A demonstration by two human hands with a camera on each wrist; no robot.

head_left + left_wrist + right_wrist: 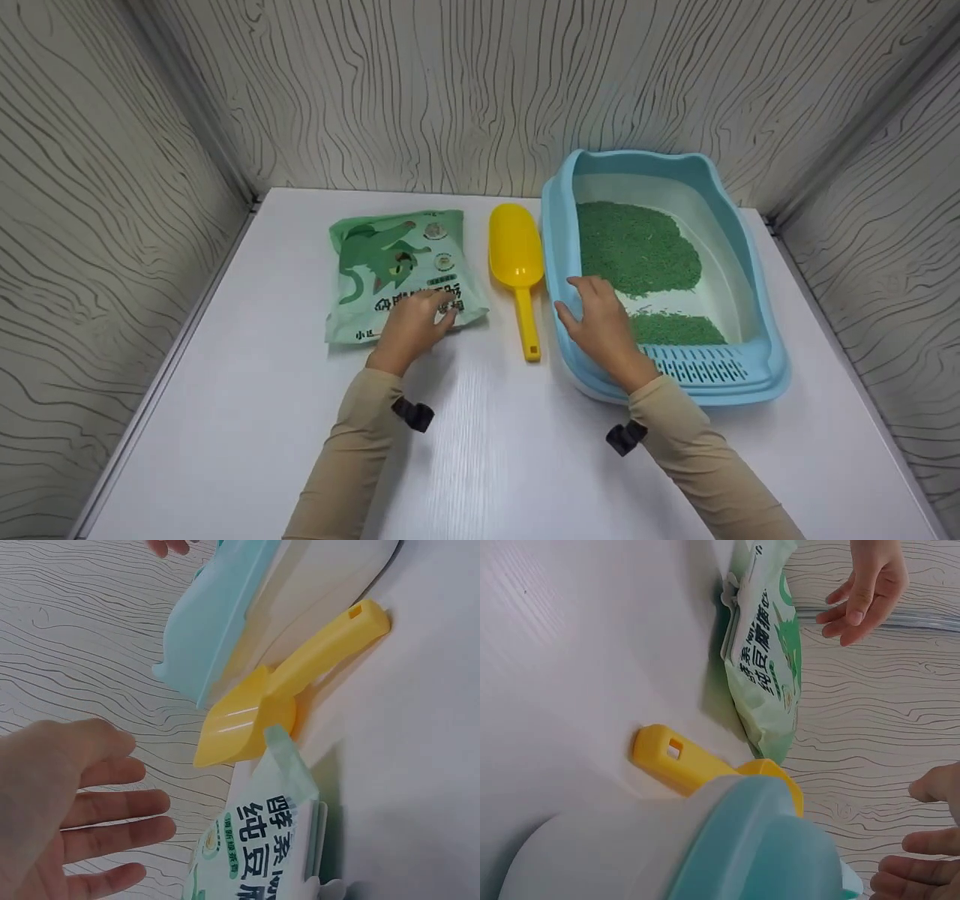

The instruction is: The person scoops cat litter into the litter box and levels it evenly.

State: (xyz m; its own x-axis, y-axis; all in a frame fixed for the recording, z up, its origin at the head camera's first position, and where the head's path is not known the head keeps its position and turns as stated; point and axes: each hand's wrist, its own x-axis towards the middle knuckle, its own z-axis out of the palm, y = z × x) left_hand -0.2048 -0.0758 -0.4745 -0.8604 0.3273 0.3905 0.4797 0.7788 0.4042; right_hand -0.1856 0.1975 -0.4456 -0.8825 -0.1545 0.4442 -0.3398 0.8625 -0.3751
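Observation:
A green and white cat litter bag [401, 277] with a cat picture lies flat on the table. My left hand [416, 326] hovers over its near edge, fingers loosely extended and holding nothing; the left wrist view shows that hand [90, 817] apart from the bag [255, 840]. To the right of the bag lies a yellow scoop [517, 255], its handle toward me. My right hand [600, 322] is above the left rim of a blue litter box [562, 240], fingers spread and nothing in them. Green litter pellets [637, 247] lie in two patches inside the box.
The white table [480, 450] meets wood-grain panels [450, 97] at the back and both sides. A slotted ledge [697, 364] runs along the near end of the box. Each sleeve carries a small black wrist camera [412, 414].

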